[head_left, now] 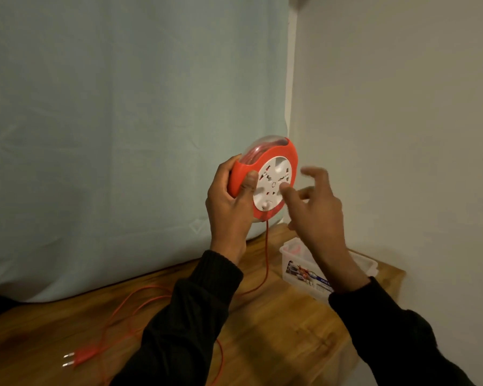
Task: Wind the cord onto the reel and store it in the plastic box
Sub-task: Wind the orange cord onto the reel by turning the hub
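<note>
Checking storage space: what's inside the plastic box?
The plastic box sits open on the table; something pinkish shows at its back left corner. The right hand and forearm cover most of the interior, so the rest is unknown.

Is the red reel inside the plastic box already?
No, the left hand holds the reel up in the air, well above the plastic box on the table.
</note>
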